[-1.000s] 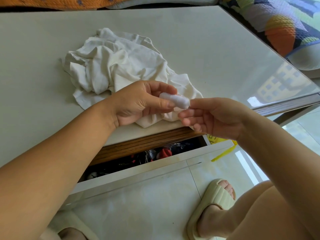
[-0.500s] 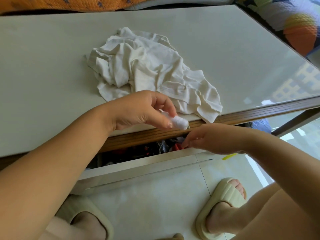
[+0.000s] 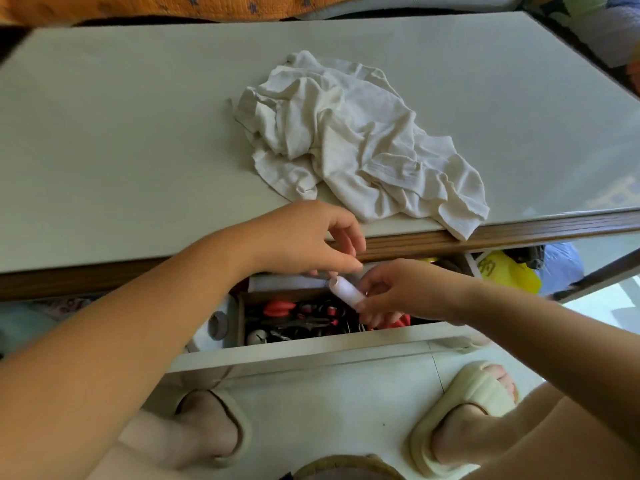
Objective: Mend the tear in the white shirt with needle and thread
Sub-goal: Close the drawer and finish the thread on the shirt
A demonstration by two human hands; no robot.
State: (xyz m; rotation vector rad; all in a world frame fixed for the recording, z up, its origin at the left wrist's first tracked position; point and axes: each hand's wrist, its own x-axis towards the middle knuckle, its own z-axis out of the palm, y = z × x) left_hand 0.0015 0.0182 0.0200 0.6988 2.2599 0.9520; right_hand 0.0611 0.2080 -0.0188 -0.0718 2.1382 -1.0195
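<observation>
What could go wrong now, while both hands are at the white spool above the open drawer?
1. The white thread spool is held only at one end by the right hand, above the open drawer full of tools; if it slips, it may fall among them.
2. A corner of the white shirt hangs over the table edge, so a passing arm could drag it off.

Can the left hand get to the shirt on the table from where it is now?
Probably yes. The left hand is over the table edge just short of the shirt, with nothing between; its fingers are at the spool held in the right hand.
</observation>
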